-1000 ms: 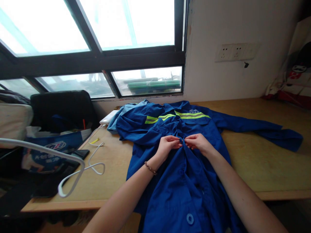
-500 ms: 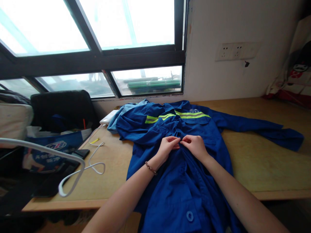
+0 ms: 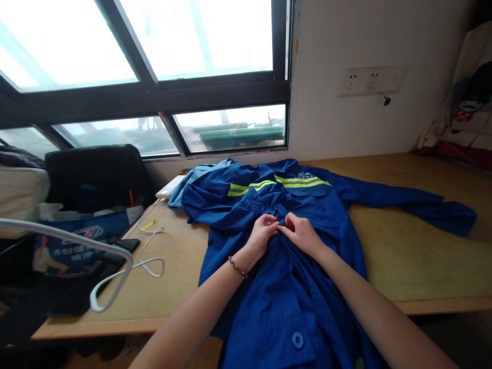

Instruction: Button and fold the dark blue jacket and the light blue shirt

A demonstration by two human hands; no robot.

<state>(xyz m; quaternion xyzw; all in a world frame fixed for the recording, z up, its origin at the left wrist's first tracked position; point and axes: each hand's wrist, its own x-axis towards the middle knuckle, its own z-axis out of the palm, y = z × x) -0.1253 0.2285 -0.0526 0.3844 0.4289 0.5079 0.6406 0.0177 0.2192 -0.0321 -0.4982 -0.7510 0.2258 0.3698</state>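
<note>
Wooden table (image 3: 415, 256): blue jacket (image 3: 274, 287) spread across it, lower part over the near edge. Left hand (image 3: 263, 234) and right hand (image 3: 302, 236) both pinch cloth mid-front, fingertips close together; round button (image 3: 297, 340) lower down, well apart from them.

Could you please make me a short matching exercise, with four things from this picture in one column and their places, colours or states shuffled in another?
Things:
1. Left hand
2. Reflective stripe
3. Socket panel
4. Round button

Descriptions:
A. Fixed to the wall
B. Lighter blue, near the bottom of the picture
C. Pinching cloth at the front of the blue jacket
D. Yellow-green and grey

Right pairs: 1-C, 2-D, 3-A, 4-B
</note>
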